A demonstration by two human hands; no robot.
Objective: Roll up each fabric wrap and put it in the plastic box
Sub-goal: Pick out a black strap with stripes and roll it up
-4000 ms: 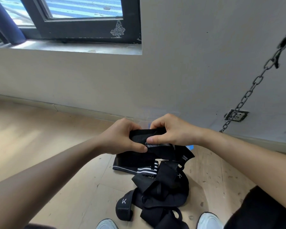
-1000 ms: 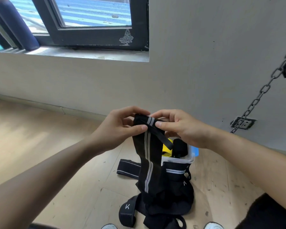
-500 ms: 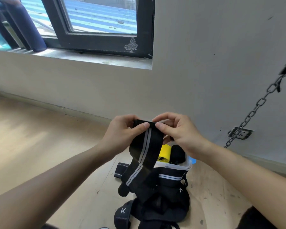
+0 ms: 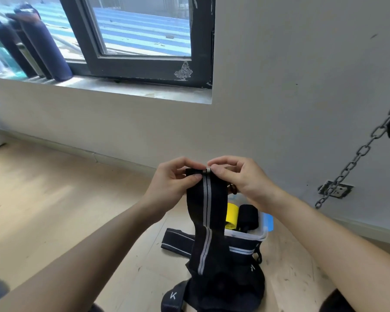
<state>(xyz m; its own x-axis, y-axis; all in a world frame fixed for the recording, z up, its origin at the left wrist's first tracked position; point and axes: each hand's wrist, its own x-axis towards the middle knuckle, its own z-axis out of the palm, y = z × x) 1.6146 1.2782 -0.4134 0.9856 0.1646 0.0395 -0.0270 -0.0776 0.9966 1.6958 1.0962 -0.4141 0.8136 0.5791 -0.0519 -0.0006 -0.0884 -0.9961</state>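
You hold one black wrap (image 4: 205,212) up in front of you by its top edge, above the floor (image 4: 54,199). Left hand (image 4: 171,185): thumb and forefinger curled, pinching the left part of that edge. Right hand (image 4: 243,183): same pinch on the right part, fingertips almost meeting those of the left at the centre, where a small pale tab shows. The top edge looks folded or just turned over; I cannot tell how far. The rest of the wrap hangs straight down, unrolled, with a pale double stripe along its length, and its lower end reaches the pile (image 4: 225,287) of dark wraps on the floor. The box (image 4: 250,236) stands on the floor behind the hanging wrap and just beyond the pile, its near side partly hidden by them. Inside it stand a yellow roll (image 4: 231,216) and a black roll (image 4: 248,216), side by side and touching. A blue piece (image 4: 269,222) shows at the far right of the box. One striped wrap (image 4: 178,240) lies flat on the floor just left of the box. A strap marked K (image 4: 172,296) sticks out at the pile's near left. Background: window (image 4: 144,30) at upper left, chain (image 4: 351,165) hanging at right, in front of a wall socket (image 4: 338,191).
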